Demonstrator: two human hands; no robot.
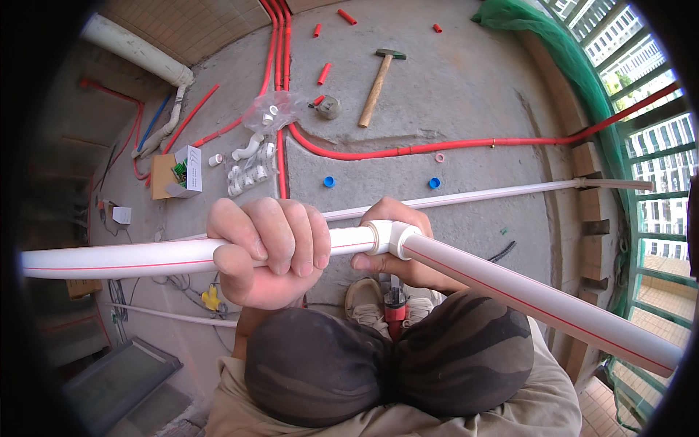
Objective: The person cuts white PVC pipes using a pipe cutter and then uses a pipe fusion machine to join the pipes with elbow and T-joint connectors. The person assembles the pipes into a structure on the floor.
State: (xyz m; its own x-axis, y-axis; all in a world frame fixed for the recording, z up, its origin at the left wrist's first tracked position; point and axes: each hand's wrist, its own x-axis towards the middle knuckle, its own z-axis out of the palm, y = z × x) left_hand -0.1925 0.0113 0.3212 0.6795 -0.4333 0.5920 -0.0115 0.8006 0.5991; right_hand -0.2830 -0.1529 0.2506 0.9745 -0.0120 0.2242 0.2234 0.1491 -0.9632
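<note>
My left hand (269,251) is wrapped around a white plastic pipe (131,258) with a thin red stripe, which runs off to the left. At that pipe's right end sits a white elbow fitting (380,237). From the elbow a second white striped pipe (539,302) slants toward the lower right. Closed about the elbow from behind, my right hand (411,273) has its thumb below and its fingers above the joint. Part of that hand is hidden by the fitting. Between my shoes stands a red tool (395,309), partly covered by my knees.
On the concrete floor lie a hammer (376,87), two blue caps (435,183), bagged white fittings (251,175) and an open carton (178,175). Red conduit (437,148) crosses the floor. Another long white pipe (495,197) lies beyond my hands. A barred window with green netting (604,109) is at right.
</note>
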